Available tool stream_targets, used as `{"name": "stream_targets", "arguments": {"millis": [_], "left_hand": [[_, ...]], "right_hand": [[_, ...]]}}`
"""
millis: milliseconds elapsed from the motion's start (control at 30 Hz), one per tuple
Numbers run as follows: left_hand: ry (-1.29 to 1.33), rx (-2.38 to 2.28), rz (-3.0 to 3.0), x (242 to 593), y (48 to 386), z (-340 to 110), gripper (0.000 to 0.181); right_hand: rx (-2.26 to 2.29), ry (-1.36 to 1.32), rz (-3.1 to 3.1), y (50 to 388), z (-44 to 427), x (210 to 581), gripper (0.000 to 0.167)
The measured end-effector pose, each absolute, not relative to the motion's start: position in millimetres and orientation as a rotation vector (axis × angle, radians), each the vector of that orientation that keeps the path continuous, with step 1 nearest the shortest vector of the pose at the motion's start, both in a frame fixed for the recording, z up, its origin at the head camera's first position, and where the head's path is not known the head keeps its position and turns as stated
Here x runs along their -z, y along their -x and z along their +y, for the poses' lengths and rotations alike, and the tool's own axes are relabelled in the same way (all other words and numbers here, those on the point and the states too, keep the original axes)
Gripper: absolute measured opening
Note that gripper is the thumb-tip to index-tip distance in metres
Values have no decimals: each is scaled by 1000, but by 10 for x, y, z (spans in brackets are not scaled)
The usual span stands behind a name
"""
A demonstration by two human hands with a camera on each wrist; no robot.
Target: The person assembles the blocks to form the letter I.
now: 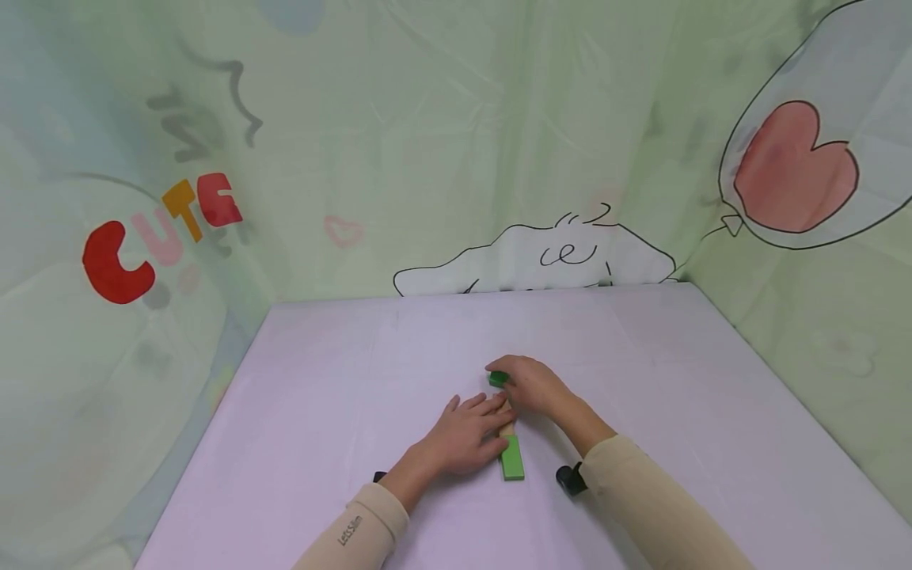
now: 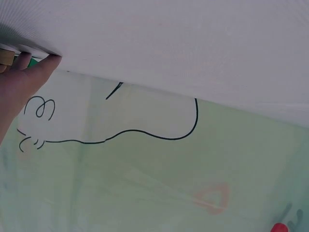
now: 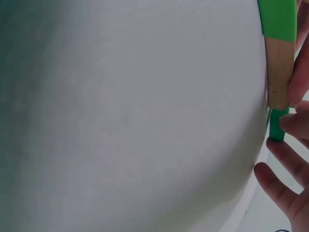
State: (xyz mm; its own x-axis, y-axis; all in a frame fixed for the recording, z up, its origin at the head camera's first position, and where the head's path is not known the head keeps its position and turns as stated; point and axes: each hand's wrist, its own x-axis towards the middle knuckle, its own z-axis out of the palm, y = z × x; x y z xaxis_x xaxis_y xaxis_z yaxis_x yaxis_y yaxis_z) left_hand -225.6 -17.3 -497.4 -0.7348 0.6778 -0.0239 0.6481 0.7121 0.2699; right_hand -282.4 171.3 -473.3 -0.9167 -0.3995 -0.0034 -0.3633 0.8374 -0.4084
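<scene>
A light green block (image 1: 512,459) and a plain wooden block (image 1: 507,429) lie end to end on the table, lined up away from me. Over their left side rests my left hand (image 1: 466,434), its fingers spread and touching the blocks. Just beyond the wooden block is a dark green block (image 1: 498,380), which my right hand (image 1: 534,385) pinches between thumb and fingers. In the right wrist view, the dark green block (image 3: 277,126) sits at the end of the wooden block (image 3: 280,72). The left wrist view shows only part of my left hand (image 2: 24,84) beside a wooden edge (image 2: 7,57).
A pale lilac cloth covers the table (image 1: 342,356). Behind and beside it hang curtains (image 1: 427,142) printed with letters, hearts and a balloon. A black strap-like device (image 1: 570,480) is at my right wrist.
</scene>
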Motion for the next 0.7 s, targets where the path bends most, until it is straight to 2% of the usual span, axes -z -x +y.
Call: {"name": "stream_targets", "arguments": {"millis": [700], "left_hand": [[-1086, -375, 2800, 4947, 2239, -176, 49]], "right_hand": [[539, 659, 2948, 2837, 1710, 4777, 45]]}}
